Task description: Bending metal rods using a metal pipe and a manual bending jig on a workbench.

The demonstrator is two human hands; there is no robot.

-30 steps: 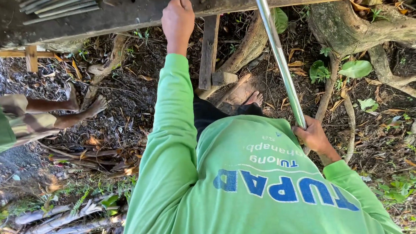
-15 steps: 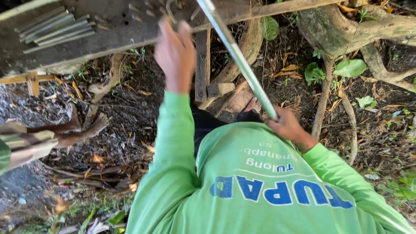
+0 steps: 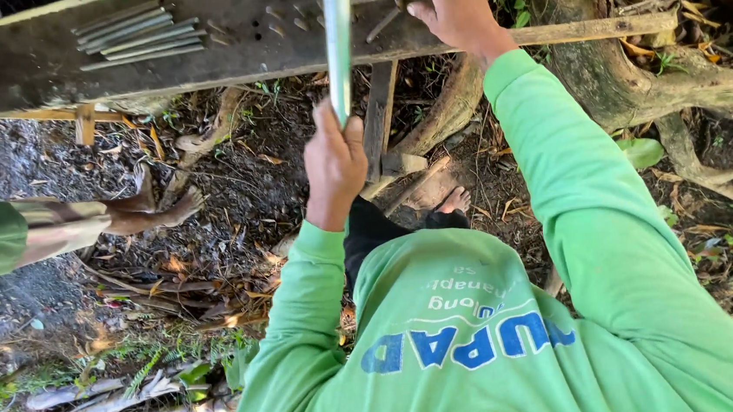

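Your left hand (image 3: 335,167), at nine o'clock of frame centre, is closed in a fist around a smooth, pale metal rod (image 3: 340,42) that rises nearly upright to twelve o'clock and leaves the top edge. Your right hand (image 3: 454,5), at one o'clock, lies palm down with fingers spread and slack on a dark, weathered wooden plank (image 3: 42,70), its fingertips touching loose nails (image 3: 387,23) scattered there; it grips nothing that can be made out. Both arms reach forward in bright green long sleeves (image 3: 583,189), the right stretched farther than the left. A bundle of thin grey metal strips (image 3: 139,34) rests on the plank toward eleven o'clock. Below the plank lie dry leaves, dark soil and gnarled tree roots (image 3: 680,94); your bare foot (image 3: 455,201) stands on the dirt. Another person's bare foot (image 3: 158,209) shows at nine o'clock.
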